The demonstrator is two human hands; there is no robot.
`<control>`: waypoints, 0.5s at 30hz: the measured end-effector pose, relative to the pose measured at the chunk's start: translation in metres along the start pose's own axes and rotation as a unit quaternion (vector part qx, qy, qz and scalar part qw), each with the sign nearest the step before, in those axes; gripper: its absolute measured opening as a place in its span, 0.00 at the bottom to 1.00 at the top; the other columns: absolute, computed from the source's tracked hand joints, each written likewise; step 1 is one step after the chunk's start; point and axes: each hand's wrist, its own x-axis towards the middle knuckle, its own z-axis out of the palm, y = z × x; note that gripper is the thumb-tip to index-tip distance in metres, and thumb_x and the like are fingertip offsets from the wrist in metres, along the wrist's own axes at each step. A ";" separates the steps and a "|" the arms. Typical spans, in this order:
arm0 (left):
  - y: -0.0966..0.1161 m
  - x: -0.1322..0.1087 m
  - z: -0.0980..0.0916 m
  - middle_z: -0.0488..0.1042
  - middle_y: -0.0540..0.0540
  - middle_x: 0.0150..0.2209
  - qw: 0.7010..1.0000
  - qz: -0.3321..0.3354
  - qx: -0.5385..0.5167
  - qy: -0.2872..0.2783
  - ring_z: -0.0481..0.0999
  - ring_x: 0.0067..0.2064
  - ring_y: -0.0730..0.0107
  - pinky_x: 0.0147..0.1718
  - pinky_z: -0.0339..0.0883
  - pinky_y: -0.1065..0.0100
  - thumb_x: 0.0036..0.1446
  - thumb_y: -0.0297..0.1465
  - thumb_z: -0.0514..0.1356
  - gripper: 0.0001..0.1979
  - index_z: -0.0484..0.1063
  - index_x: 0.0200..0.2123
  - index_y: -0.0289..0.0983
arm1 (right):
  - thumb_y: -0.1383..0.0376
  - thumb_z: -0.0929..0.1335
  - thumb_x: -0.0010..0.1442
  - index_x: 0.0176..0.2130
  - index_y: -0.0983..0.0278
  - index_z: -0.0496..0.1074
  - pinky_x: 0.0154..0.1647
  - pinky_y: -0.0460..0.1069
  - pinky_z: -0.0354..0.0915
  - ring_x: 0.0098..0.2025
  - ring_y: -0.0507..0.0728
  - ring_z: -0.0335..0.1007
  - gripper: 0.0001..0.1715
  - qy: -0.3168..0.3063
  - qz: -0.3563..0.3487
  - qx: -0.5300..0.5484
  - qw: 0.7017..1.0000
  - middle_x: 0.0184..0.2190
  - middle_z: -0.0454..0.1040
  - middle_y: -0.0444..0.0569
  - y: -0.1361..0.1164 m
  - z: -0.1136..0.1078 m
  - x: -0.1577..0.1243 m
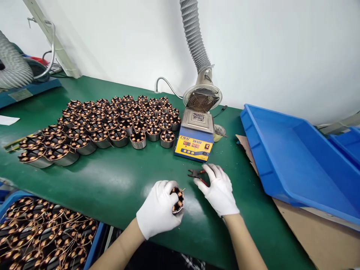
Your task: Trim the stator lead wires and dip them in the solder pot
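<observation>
My left hand (160, 210), in a white glove, is closed around a motor stator (179, 202) with copper windings, its open end tilted up and a wire end sticking out at the top. Part of the stator is hidden behind my fingers. To the right, my gloved right hand (218, 187) has its thumb and fingers about the red handles of a pair of wire cutters (194, 173). The cutter jaws point left, low over the green table and away from the stator.
Rows of wound stators (137, 138) stand on the green table (120, 180) at the left. A solder pot (194, 144) sits under a fume hose (197, 37). Blue trays (270, 176) lie at right on cardboard (317, 232). A blue bin (94, 243) at lower left holds stators with long wires.
</observation>
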 end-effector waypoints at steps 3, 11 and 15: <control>0.001 0.004 -0.003 0.75 0.40 0.43 0.999 0.046 -0.011 -0.016 0.74 0.41 0.56 0.39 0.70 0.58 0.40 0.28 0.61 0.10 0.72 0.31 0.36 | 0.44 0.66 0.50 0.44 0.63 0.71 0.51 0.68 0.52 0.49 0.71 0.61 0.30 -0.041 -0.102 -0.309 0.945 0.43 0.71 0.58 0.017 -0.011 0.002; -0.005 0.005 0.008 0.78 0.48 0.37 0.997 0.033 -0.076 0.001 0.74 0.38 0.63 0.38 0.69 0.61 0.44 0.33 0.63 0.07 0.72 0.30 0.39 | 0.63 0.60 0.53 0.37 0.63 0.67 0.25 0.50 0.64 0.26 0.57 0.68 0.12 -0.112 -0.006 -0.261 0.959 0.27 0.71 0.49 -0.004 -0.012 -0.028; -0.004 0.003 0.008 0.78 0.50 0.37 0.996 0.032 -0.086 0.006 0.73 0.38 0.62 0.37 0.69 0.62 0.42 0.32 0.63 0.06 0.73 0.27 0.39 | 0.62 0.58 0.56 0.35 0.61 0.67 0.23 0.48 0.65 0.22 0.55 0.68 0.11 -0.339 0.083 -0.097 0.932 0.22 0.70 0.44 -0.030 -0.024 -0.042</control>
